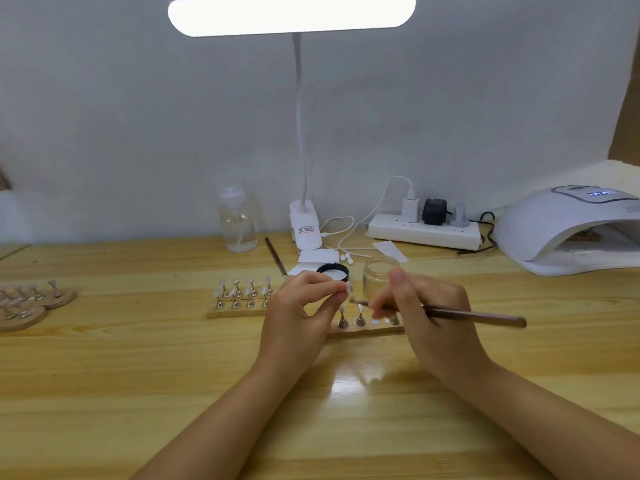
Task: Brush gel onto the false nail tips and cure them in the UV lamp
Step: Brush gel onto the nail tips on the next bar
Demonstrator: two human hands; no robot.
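We are looking down on a pale, glossy wooden table (138, 368), its near edge cut off by the frame. At far right, the white domed UV lamp (568, 230) is sitting with its right side cropped and its mouth too shadowed for us to read the inside. A lit bar-shaped desk lamp (291, 13) on a bendy white neck is glaring overhead. We are seeing a long wooden holder strip (367, 330) partly hidden behind both hands, its small metal stands carrying pale nail tips. A clear glass jar (379, 277) is standing just behind the fingers, its contents hard to make out. Our left hand (301, 317) is curling its fingers, thumb and forefinger pinching a small translucent false nail tip (349, 287) at the fingertips, raised above the strip. Our right hand (422, 306) is gripping a slim brown brush (478, 317), handle pointing right, its bristle end blurred just beside the pinched tip; we cannot tell whether they are touching.
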